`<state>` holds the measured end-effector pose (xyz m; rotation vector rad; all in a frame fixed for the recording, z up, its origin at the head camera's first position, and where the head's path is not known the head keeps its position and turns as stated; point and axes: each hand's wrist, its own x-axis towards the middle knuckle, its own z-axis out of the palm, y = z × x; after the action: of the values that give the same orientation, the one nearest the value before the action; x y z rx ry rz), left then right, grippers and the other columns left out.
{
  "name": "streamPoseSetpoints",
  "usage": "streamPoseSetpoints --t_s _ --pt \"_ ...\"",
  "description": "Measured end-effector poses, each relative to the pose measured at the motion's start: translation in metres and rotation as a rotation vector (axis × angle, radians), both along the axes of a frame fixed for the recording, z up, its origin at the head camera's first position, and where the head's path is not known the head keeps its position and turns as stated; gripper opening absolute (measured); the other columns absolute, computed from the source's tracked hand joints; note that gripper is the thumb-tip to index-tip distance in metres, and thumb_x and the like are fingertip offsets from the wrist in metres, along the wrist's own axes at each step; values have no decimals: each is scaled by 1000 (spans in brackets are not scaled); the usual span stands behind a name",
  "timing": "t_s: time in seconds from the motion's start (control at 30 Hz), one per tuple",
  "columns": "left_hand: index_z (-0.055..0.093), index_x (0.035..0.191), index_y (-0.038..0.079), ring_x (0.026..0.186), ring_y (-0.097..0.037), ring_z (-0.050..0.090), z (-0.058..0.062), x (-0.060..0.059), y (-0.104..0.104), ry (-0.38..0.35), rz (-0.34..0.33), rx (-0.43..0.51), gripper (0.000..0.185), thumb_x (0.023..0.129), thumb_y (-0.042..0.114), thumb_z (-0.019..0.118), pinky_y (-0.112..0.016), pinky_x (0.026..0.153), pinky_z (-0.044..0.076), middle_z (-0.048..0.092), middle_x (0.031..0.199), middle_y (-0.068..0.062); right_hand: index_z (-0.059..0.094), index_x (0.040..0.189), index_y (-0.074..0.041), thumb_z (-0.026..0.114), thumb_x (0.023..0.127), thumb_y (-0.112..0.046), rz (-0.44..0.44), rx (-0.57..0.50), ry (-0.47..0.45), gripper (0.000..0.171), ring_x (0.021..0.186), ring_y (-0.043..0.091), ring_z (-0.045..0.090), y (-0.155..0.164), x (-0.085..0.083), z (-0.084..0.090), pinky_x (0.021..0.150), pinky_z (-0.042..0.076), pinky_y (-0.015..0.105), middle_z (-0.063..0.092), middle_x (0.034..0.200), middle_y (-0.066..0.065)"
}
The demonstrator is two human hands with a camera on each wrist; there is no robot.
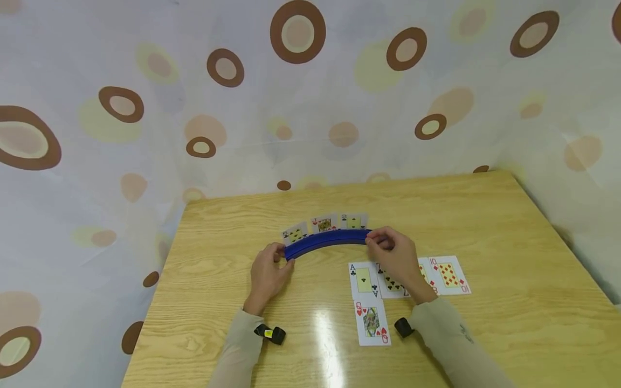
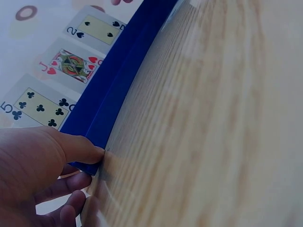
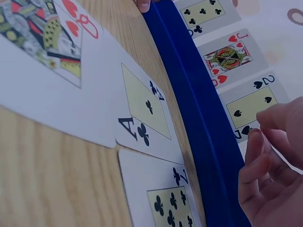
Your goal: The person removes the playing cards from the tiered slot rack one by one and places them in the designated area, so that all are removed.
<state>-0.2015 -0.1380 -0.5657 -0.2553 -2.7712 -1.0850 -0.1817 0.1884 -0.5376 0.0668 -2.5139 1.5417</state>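
Note:
A curved blue card holder [image 1: 325, 241] stands mid-table with three cards upright in it: 5 of clubs [image 1: 295, 233], jack of hearts [image 1: 324, 222] and 2 of spades [image 1: 353, 220]. My left hand [image 1: 280, 255] grips the holder's left end; in the left wrist view its thumb [image 2: 87, 150] presses the holder [image 2: 118, 80] while the fingers curl underneath. My right hand [image 1: 373, 241] is at the right end. In the right wrist view its fingertips [image 3: 253, 137] meet at the edge of the 2 of spades [image 3: 248, 104], above the holder [image 3: 194, 94].
Face up on the wooden table [image 1: 509, 226] lie the ace of clubs [image 1: 363, 280], 7 of clubs [image 1: 390, 285], queen of hearts [image 1: 371, 321], 10 of diamonds [image 1: 448, 275] and one card mostly hidden under my right wrist. A spotted curtain hangs behind and beside the table.

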Motion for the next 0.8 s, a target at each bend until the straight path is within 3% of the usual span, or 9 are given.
streamPoseSetpoints --t_s 0.3,0.6,0.8 --pt "73 122 3 98 -31 72 -1 0 -1 10 -1 -7 33 95 18 83 -50 87 57 79 107 -13 77 115 -6 72 106 -17 -122 32 -5 15 76 7 63 -5 -17 0 67 50 17 77 105 16" --pt "73 123 2 98 -31 72 -1 1 -1 -3 -2 -5 34 95 17 83 -49 87 57 79 108 -13 78 116 -7 73 106 -19 -142 63 -11 17 79 17 66 -11 -24 6 69 48 16 78 103 15" --pt "73 123 3 98 -30 71 0 1 0 -9 2 -4 33 95 17 83 -47 86 56 79 107 -13 78 116 -7 70 107 -18 -130 57 5 16 75 15 65 -10 -25 8 65 49 19 78 104 16"
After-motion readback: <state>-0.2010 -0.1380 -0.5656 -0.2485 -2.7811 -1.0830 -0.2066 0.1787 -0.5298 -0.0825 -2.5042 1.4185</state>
